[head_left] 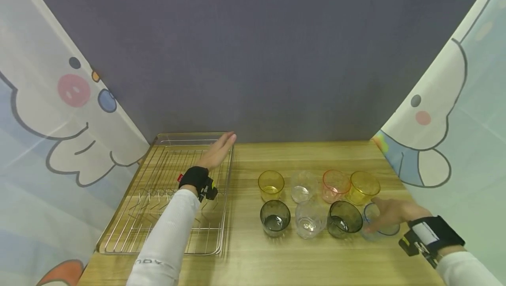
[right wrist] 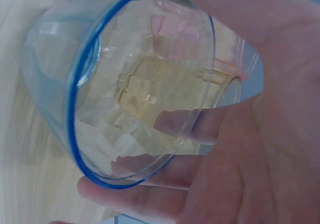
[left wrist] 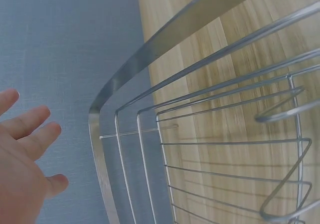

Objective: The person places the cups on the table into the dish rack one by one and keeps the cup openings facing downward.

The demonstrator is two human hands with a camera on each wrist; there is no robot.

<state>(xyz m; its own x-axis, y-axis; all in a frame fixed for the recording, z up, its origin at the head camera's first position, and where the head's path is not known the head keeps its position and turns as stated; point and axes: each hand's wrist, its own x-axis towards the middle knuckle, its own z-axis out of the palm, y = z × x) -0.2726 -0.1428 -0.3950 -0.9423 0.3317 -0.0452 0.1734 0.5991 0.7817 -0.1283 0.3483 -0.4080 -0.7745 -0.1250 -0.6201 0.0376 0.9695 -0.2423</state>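
Observation:
My right hand (head_left: 395,212) is around a clear glass cup with a blue rim (right wrist: 47,78) at the right end of the near row. In the right wrist view the thumb lies at the rim and the fingers reach round the far side, showing partly through the glass. Left of this cup stands a dark grey glass (head_left: 345,219); an amber glass (head_left: 363,188) is just behind. My left hand (head_left: 217,151) holds nothing, its fingers spread and extended above the far right corner of a wire dish rack (head_left: 225,215).
Also standing on the wooden table (head_left: 308,264) are a yellow glass (head_left: 271,185), a clear one (head_left: 303,187), a pink one with a red rim (head_left: 336,186), a grey one (head_left: 275,218) and another clear one (head_left: 310,220). A grey partition (head_left: 257,57) rises behind; patterned sheets flank both sides.

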